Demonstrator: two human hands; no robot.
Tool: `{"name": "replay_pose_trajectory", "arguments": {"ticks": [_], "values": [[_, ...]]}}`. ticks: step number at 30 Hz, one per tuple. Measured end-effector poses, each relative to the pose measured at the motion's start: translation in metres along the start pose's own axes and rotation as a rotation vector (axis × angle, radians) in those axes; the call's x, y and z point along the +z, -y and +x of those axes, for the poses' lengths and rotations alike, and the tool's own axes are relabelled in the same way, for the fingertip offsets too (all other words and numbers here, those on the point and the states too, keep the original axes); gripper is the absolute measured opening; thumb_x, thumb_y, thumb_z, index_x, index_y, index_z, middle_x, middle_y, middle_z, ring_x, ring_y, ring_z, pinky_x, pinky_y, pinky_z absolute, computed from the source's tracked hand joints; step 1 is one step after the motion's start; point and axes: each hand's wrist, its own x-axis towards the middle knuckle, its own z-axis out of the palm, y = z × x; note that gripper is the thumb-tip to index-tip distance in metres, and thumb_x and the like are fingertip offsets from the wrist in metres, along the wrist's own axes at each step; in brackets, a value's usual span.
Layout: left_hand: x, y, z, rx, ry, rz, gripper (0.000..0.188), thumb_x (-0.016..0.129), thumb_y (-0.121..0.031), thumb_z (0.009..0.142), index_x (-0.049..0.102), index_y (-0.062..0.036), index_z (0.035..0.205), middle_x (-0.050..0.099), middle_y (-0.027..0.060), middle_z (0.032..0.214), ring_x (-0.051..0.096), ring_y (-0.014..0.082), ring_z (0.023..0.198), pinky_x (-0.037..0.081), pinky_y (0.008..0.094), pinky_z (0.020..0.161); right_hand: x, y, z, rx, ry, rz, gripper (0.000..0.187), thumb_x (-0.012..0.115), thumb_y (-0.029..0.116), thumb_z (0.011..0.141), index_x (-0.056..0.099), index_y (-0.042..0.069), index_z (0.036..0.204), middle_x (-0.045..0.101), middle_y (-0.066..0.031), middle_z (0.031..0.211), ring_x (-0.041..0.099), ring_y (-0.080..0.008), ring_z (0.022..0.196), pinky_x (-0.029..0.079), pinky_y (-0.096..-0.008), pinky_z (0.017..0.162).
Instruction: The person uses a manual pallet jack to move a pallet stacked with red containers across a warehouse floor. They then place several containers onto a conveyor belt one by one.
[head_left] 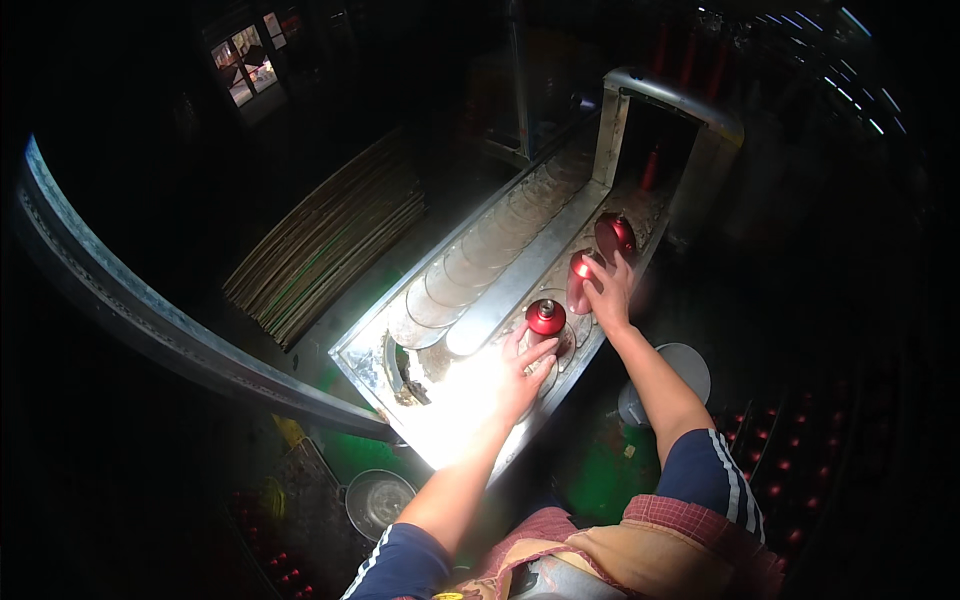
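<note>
Before me runs a long metal conveyor trough (505, 285) with overlapping round plates along it. My left hand (522, 372) has its thumb and fingers round the body of an upright red metal bottle (545, 317), whose bare neck points up at me. Farther along the right-hand lane, my right hand (612, 292) grips a second red bottle (580, 275), which leans a little. Just beyond that hand, a third red bottle (615, 236) is tilted. Another red bottle (650, 168) stands in the dark opening at the far end. Bright glare washes out the trough by my left wrist.
A metal arch (675, 98) frames the trough's far end. To the left lie stacked flat sheets (325, 240) and a long metal rail (190, 345). A pale bucket (685, 375) stands right, a round pan (380, 503) lower left. Several red bottles (790, 465) fill the dark lower right.
</note>
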Motion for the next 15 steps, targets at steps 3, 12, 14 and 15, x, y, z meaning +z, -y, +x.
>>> {"name": "replay_pose_trajectory", "arguments": {"ticks": [3, 12, 14, 15], "values": [[-0.065, -0.001, -0.098, -0.213, 0.003, -0.326, 0.027, 0.073, -0.009, 0.087, 0.073, -0.0091, 0.114, 0.071, 0.0107, 0.115, 0.066, 0.0207, 0.104, 0.050, 0.0345, 0.093, -0.022, 0.035, -0.065, -0.105, -0.116, 0.321, 0.047, 0.064, -0.007, 0.077, 0.072, 0.016, 0.118, 0.049, -0.0150, 0.133, 0.052, -0.0290, 0.117, 0.044, -0.0361, 0.098], [-0.255, 0.026, -0.566, -0.830, -0.454, -0.395, 0.023, 0.067, -0.008, 0.092, 0.072, -0.0017, 0.113, 0.072, 0.0006, 0.097, 0.062, 0.0047, 0.084, 0.049, 0.0199, 0.073, -0.041, 0.277, -0.396, -0.360, 0.664, 0.662, 0.047, 0.058, -0.016, 0.068, 0.075, 0.007, 0.106, 0.057, -0.0115, 0.115, 0.060, -0.0253, 0.106, 0.049, -0.0324, 0.089], [-0.281, 0.023, -0.658, -1.034, -0.654, -0.417, 0.023, 0.067, -0.009, 0.092, 0.072, -0.0030, 0.113, 0.071, -0.0018, 0.094, 0.056, 0.0016, 0.073, 0.042, 0.0173, 0.062, -0.040, 0.334, -0.441, -0.367, 0.942, 0.668, 0.049, 0.057, -0.017, 0.070, 0.073, 0.006, 0.110, 0.056, -0.0116, 0.119, 0.059, -0.0246, 0.108, 0.049, -0.0317, 0.091], [-0.299, 0.029, -0.694, -0.864, -0.791, -0.434, 0.024, 0.068, -0.011, 0.092, 0.072, -0.0031, 0.113, 0.071, -0.0020, 0.094, 0.057, 0.0017, 0.074, 0.041, 0.0172, 0.061, -0.036, 0.361, -0.457, -0.505, 0.965, 0.658, 0.050, 0.056, -0.017, 0.071, 0.073, 0.006, 0.111, 0.055, -0.0115, 0.120, 0.059, -0.0238, 0.108, 0.049, -0.0310, 0.092]]}}
